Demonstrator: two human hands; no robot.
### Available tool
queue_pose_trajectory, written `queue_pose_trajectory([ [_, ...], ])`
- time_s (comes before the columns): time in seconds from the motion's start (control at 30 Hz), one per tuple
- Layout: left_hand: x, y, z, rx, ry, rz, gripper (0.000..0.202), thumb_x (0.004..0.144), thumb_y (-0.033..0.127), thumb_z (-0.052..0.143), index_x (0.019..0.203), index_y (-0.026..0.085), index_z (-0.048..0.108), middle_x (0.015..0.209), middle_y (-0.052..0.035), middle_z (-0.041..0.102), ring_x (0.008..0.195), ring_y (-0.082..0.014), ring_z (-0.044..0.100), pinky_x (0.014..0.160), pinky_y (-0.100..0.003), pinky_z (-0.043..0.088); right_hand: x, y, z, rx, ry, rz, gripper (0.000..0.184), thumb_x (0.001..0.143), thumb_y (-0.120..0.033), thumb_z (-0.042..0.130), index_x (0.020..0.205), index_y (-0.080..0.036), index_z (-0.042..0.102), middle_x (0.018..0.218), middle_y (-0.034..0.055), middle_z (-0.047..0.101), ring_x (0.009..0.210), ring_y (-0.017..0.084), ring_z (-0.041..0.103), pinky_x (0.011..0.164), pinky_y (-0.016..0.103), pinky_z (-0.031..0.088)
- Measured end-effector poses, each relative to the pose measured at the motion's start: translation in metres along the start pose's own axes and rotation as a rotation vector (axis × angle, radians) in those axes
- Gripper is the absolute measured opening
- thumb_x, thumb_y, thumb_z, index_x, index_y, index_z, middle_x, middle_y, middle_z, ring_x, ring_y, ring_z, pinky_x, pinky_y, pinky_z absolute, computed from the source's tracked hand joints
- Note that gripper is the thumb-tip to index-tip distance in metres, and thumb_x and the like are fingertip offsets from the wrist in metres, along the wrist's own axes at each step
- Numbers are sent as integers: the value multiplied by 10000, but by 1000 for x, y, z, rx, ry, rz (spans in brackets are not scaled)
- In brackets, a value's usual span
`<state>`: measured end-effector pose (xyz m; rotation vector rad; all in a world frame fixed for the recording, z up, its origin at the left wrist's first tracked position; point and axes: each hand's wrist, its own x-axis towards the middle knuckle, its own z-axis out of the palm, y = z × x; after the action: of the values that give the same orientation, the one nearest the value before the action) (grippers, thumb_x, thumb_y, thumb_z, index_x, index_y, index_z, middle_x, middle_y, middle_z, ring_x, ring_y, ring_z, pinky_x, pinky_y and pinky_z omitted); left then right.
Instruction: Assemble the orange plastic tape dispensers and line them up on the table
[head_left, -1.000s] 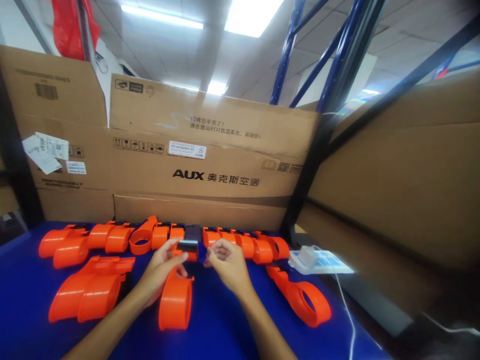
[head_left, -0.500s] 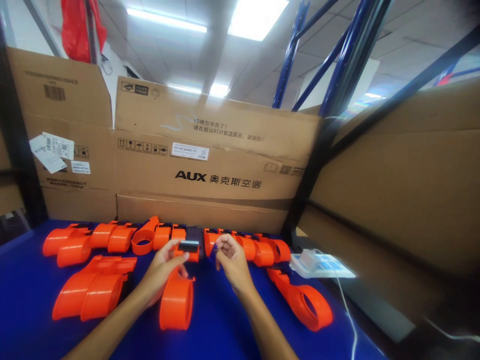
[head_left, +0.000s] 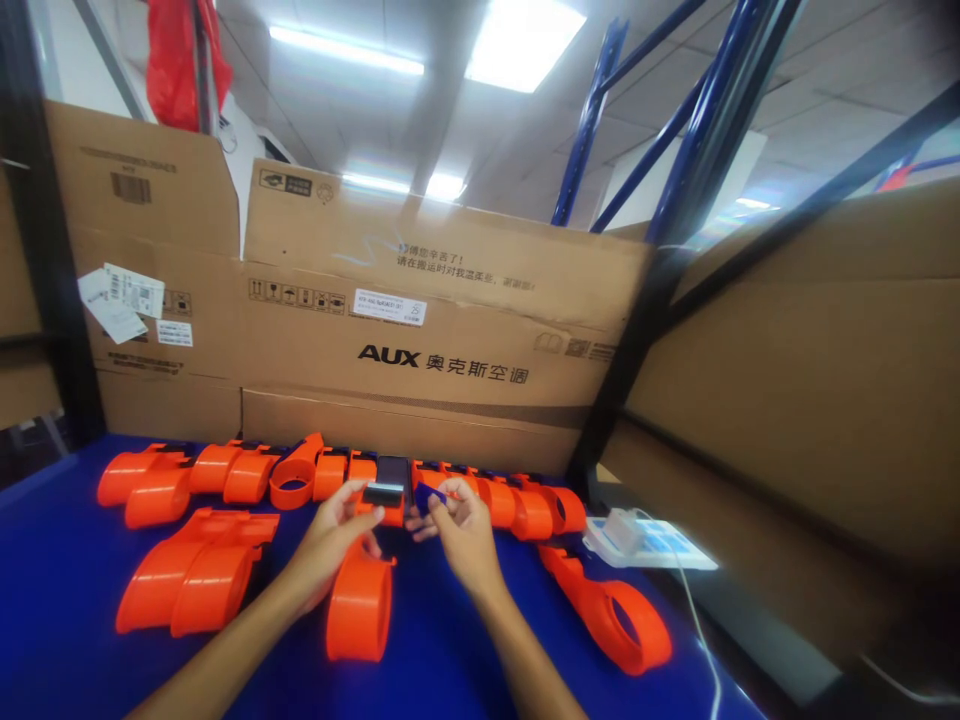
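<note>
An orange tape dispenser (head_left: 360, 610) stands upright, its wide ring towards me. My left hand (head_left: 341, 530) is closed around its upper end, where a dark strip with a shiny silver edge (head_left: 383, 494) shows between thumb and fingers. To the right, my right hand (head_left: 461, 525) pinches a small flat dark-blue piece (head_left: 429, 496) between thumb and fingers. The piece is beside the dispenser's end, apart from it. Behind my hands stands a dark upright block (head_left: 393, 470), partly hidden; what it is I cannot tell.
Several orange dispensers (head_left: 247, 475) line the back of the blue table (head_left: 60, 580). More orange dispensers (head_left: 214, 590) lie at left, and one dispenser (head_left: 630, 625) at right. A power strip (head_left: 667, 545) with a white cable sits at the right edge. Cardboard (head_left: 300, 400) walls the back.
My right hand has turned, and the blue piece between its fingers now shows broadly. My left hand keeps hold of the dispenser. The whole view has shifted slightly.
</note>
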<state>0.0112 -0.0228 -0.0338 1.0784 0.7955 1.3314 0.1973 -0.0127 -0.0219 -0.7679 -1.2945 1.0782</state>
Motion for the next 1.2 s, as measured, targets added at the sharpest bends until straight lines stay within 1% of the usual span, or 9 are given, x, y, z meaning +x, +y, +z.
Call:
queue_pose_trajectory([
  [0.07,0,0,0,0,-7,11,602,702,378,790,1209,171,542,728,5,654,483,-122,606,536,-245,482,-3,4,5,-84,5,-44,329,831,-468,683,870,-236,452,683,-36,602,534,146,638,524,272,543],
  [0.2,1,-2,-1,10,-27,32,573,716,367,779,1201,169,548,637,34,613,469,-134,595,514,-244,477,-10,10,10,-354,-20,-172,209,889,-387,620,867,-223,492,727,-6,605,617,152,631,586,269,518],
  [0.3,2,-4,-2,19,-22,50,548,716,383,778,1180,183,564,711,16,637,483,-132,604,524,-255,493,-12,10,10,-522,-33,-290,134,896,-311,592,855,-213,509,777,8,598,651,142,583,620,265,486],
  [0.43,3,-6,-2,55,-23,62,524,740,394,764,1183,203,558,852,-17,662,508,-121,620,554,-269,513,-13,7,9,-638,-60,-395,114,897,-246,569,821,-210,492,802,10,572,686,139,533,644,262,446],
  [0.53,2,-5,-1,62,-34,63,524,741,403,763,1180,199,561,950,-56,675,522,-121,628,567,-282,523,-12,4,9,-673,-94,-441,169,901,-224,563,770,-214,457,785,7,545,698,144,503,644,263,417],
  [0.6,1,-5,-1,60,-46,65,531,735,405,767,1177,193,563,953,-63,678,524,-124,628,566,-287,526,-12,4,9,-683,-123,-461,204,912,-218,553,746,-216,434,778,8,529,706,149,490,643,265,404],
  [0.87,-1,-8,-2,78,-48,84,527,765,421,740,1196,203,528,895,-38,670,529,-126,626,569,-284,523,-10,5,7,-706,-149,-490,242,930,-214,549,725,-218,421,766,7,498,716,158,469,644,273,379],
  [1.03,0,-6,2,56,-52,64,516,737,417,762,1157,206,549,849,-16,671,516,-116,619,558,-264,515,-13,2,9,-733,-168,-480,249,929,-235,561,712,-214,441,778,14,511,735,163,484,652,277,382],
  [1.2,-4,3,5,-31,-32,21,577,708,388,796,1190,185,552,713,5,665,484,-123,608,523,-244,494,-14,-5,7,-624,-147,-438,204,899,-311,599,753,-211,496,789,13,512,698,157,473,623,270,390],
])
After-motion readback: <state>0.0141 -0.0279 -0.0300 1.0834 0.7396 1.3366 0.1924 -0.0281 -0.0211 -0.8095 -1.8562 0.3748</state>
